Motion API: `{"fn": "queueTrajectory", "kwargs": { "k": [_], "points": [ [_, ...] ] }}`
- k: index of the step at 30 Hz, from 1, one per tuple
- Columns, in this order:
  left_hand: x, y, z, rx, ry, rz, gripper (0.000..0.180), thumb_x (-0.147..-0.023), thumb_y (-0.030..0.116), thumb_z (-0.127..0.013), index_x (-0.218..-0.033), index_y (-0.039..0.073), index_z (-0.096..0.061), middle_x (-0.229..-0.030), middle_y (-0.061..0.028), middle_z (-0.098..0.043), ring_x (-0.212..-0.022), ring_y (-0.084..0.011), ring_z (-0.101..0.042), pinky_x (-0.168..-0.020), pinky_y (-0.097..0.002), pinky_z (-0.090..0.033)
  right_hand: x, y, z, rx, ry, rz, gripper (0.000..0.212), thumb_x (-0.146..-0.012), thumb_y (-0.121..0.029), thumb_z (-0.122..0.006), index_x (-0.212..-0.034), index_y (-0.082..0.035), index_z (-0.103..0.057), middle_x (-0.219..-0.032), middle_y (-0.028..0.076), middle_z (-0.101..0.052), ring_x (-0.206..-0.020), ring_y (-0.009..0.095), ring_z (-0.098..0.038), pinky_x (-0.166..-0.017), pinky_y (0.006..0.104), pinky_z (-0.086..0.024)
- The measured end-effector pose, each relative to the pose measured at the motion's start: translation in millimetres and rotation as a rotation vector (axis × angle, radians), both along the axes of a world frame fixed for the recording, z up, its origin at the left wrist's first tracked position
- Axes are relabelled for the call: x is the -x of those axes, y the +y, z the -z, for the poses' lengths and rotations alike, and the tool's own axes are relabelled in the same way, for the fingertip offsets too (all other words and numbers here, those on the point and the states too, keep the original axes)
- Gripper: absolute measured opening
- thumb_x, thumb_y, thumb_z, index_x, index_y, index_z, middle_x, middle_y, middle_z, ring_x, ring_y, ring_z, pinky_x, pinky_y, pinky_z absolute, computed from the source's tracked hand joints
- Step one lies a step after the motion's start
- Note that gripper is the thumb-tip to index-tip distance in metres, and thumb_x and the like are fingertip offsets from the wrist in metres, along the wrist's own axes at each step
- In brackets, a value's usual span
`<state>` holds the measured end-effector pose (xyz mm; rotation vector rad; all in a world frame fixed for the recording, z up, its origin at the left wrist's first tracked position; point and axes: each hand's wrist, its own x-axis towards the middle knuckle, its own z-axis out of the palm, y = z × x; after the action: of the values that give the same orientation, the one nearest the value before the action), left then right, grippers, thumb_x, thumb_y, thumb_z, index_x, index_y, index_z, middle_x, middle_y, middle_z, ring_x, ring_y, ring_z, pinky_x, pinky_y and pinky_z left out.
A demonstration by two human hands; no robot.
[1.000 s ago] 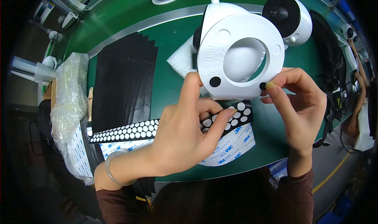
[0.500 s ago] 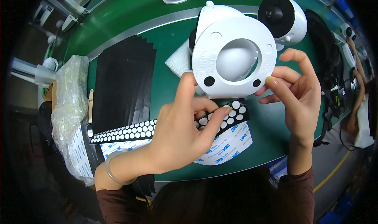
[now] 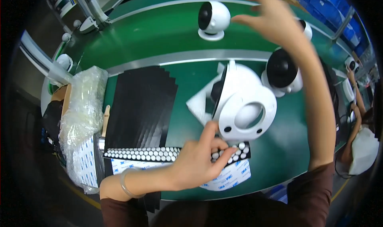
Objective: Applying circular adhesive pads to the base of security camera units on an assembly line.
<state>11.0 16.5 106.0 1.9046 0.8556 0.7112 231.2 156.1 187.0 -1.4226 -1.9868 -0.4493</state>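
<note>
My left hand (image 3: 199, 159) pinches a black strip of round white-faced pads (image 3: 143, 153) between thumb and fingers, while its index fingertip rests against the rim of a white ring base (image 3: 268, 107). Two black round pads sit on that ring's near side. The ring belongs to a white rounded device (image 3: 245, 76) with a dark front, lying tipped on the table by white foam (image 3: 198, 107). My right hand (image 3: 269, 13) is stretched far forward, empty, with its fingers apart. Nearest to it, another white round device (image 3: 217, 19) with a black front stands upright.
The upright device stands on a raised green belt (image 3: 167, 37) behind a metal rail (image 3: 159, 61). Black sheets (image 3: 139, 103) and a bubble-wrapped bundle (image 3: 85, 103) lie to the left. A white-and-black device (image 3: 281, 69) is at right; a co-worker's arm (image 3: 356, 119) shows beyond.
My right hand has left the ring base and reached far forward over the belt. The tipped device appears lower in view; my left hand still pinches the strip.
</note>
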Motion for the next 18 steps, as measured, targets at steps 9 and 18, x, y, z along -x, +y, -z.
{"fn": "queueTrajectory", "kwargs": {
  "k": [9,18],
  "points": [
    [0.6,-5.5,10.4,-0.199,-0.081,0.017,0.045,-0.078,0.010,-0.063,-0.110,-0.006,-0.036,-0.067,-0.0097,-0.063,-0.050,-0.0174,-0.059,-0.046,-0.0242,-0.045,4.6,134.5,66.8,0.450,0.333,0.414,0.100,-0.049,-0.041,-0.079,-0.126,-0.009,-0.025,-0.111,0.027,-0.043,-0.096,0.040,-0.054,-0.080,0.0416,-0.048],
    [3.9,-3.1,23.1,-0.148,-0.136,-0.061,0.065,-0.074,0.006,-0.067,-0.117,-0.008,-0.020,-0.060,-0.0048,-0.059,-0.045,-0.0074,-0.049,-0.044,-0.0186,-0.038,-81.8,72.8,-10.2,-0.174,0.391,0.337,0.098,-0.051,-0.034,-0.081,-0.122,-0.003,-0.022,-0.111,0.029,-0.045,-0.097,0.043,-0.052,-0.083,0.0433,-0.045]
  ]
}}
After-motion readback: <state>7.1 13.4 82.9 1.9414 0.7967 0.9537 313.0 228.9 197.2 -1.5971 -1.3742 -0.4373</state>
